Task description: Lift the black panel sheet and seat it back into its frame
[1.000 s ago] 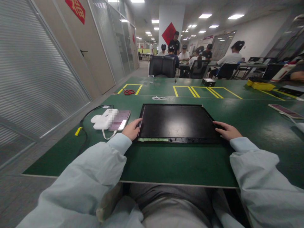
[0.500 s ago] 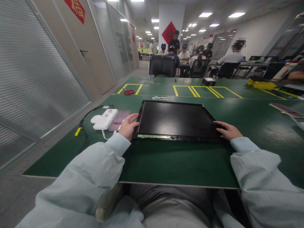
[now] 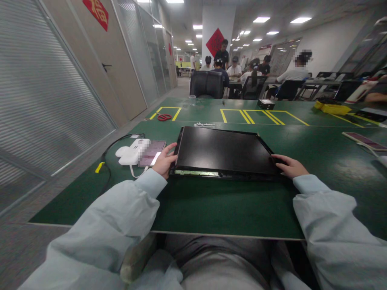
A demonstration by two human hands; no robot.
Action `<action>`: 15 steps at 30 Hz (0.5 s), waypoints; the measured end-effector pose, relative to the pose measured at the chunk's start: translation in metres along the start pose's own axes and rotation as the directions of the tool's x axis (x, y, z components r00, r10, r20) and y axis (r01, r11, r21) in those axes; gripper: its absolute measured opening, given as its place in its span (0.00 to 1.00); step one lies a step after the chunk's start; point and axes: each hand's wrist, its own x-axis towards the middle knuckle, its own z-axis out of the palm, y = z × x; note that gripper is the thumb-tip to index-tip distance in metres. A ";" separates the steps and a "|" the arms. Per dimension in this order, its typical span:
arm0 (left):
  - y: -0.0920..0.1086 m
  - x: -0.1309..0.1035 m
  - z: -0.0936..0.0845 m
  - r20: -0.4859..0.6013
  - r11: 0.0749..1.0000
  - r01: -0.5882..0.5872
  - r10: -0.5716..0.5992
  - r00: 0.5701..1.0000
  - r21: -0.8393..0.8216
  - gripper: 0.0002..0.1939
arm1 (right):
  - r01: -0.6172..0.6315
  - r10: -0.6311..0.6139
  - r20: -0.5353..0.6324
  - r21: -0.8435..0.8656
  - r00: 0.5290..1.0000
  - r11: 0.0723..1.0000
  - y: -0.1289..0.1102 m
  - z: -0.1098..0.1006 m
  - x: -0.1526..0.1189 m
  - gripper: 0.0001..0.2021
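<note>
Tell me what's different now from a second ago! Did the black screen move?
Yes! The left side of the black screen has come up, so it tilts now. The left hand has risen a bit with it, at that edge. The right hand is about where it was, at the right edge. The red scissors and clear cup haven't moved.

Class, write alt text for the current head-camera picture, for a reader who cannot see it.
A person's left hand and right hand hold opposite sides of a flat black panel at a green table. A white device and a phone lie to its left; red-handled scissors lie farther back.
</note>
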 end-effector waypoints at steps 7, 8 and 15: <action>0.002 -0.005 0.005 0.082 0.997 0.056 -0.052 0.995 -0.046 0.24 | 0.008 -0.005 -0.048 0.053 0.999 0.999 -0.004 0.003 -0.002 0.23; 0.002 -0.004 0.005 0.115 0.997 0.056 -0.050 0.992 -0.049 0.23 | 0.017 -0.014 -0.060 0.053 0.998 0.998 -0.004 0.003 -0.002 0.23; 0.002 -0.002 0.003 0.164 0.997 -0.051 0.059 0.985 -0.057 0.15 | -0.032 0.034 -0.062 0.039 0.997 0.999 -0.008 0.005 -0.004 0.25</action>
